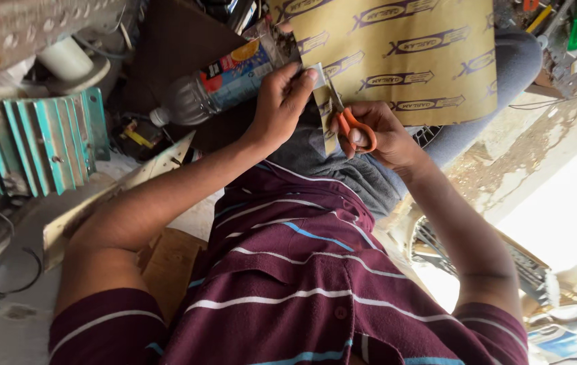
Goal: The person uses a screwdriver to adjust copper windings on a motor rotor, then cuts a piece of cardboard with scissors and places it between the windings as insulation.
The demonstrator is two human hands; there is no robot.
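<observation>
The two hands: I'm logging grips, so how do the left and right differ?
The left hand pinches the edge of the tan printed sheet; the right hand grips orange-handled scissors. The left hand's fingers press together; the right hand's fingers thread the handle loops. Both are bare.

A cluttered repair workshop, seen from above.
Worn metal parts are crowding the upper left of the frame: a teal finned housing (45, 138), loose wires (4, 270), tools (559, 20) lying at upper right.
</observation>
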